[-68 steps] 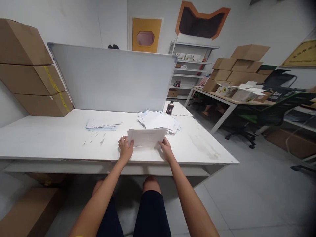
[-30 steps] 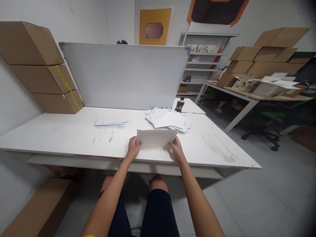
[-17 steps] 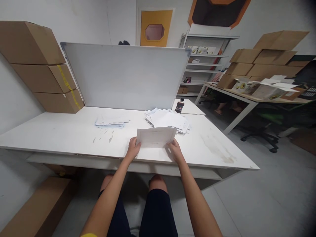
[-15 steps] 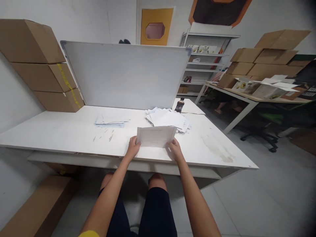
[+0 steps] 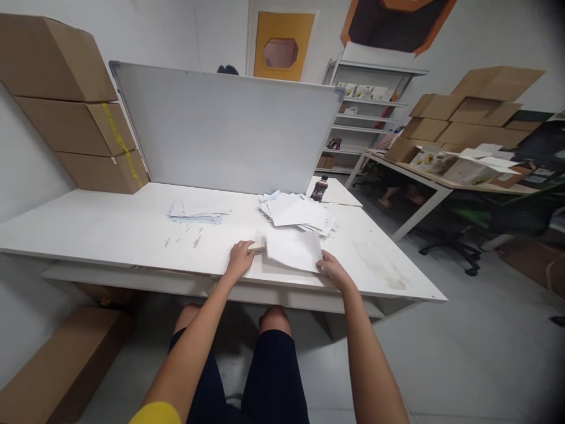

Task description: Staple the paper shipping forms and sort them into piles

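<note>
My right hand [image 5: 334,270] pinches the right edge of a white sheet of paper [image 5: 295,250], which lies low and tilted over the table's front part. My left hand [image 5: 241,259] is closed on a small, pale beige, bar-shaped object [image 5: 256,247], whose far end points toward the paper's left edge; its exact kind is too small to make out. Just beyond the sheet, a loose pile of papers [image 5: 295,211] is spread on the white table [image 5: 132,235]. Farther left lies a thinner stack of papers [image 5: 198,212], with small grey scraps [image 5: 196,240] in front of it.
A whiteboard [image 5: 229,129] stands along the table's back edge. Near its right corner is a dark drink bottle [image 5: 319,188]. Stacked cardboard boxes [image 5: 101,171] stand at the left, and another long box [image 5: 66,365] lies on the floor. A second table [image 5: 410,171] holds more boxes.
My left hand has let go of the paper and now grips the beige object. The paper, upright between both hands before, has tipped flatter and shifted right with my right hand.
</note>
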The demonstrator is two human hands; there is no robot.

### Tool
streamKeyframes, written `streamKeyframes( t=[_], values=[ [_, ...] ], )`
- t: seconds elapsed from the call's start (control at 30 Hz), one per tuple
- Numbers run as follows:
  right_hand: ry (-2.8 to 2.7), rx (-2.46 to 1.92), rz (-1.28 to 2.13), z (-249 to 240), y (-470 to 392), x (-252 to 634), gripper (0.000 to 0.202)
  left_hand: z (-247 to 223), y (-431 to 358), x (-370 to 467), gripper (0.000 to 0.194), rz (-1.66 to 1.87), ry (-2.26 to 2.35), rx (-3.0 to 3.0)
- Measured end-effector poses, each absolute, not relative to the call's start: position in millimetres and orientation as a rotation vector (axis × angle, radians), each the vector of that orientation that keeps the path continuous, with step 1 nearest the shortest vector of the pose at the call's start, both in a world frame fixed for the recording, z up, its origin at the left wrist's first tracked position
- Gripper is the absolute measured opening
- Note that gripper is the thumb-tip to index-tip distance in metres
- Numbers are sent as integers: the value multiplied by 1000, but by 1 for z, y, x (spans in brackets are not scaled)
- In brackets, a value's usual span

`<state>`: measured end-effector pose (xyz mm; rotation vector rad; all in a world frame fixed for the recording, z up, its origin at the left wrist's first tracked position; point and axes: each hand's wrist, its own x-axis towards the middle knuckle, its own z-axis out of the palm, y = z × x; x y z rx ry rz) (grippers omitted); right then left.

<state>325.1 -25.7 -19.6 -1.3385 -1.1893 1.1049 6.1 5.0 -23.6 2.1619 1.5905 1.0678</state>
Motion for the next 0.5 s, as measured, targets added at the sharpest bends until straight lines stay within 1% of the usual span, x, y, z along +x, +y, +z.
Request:
streamKeyframes(
  t=[0.1,0.27,0.37,0.5],
  values=[
    [-1266,-1398,1089,-17,-32,331,31,-25,5,6,35,1060,1599,2188],
    [-1118,-1404,1081,-24,-34,329,29,-23,5,7,34,1058,1594,2185],
    [-1075,-1424,1095,-28,-33,330,31,-20,4,7,34,1030,1600,2177],
    [-1108,-1521,971,-27,-33,332,34,-17,1,9,35,992,1611,2165]
  ],
)
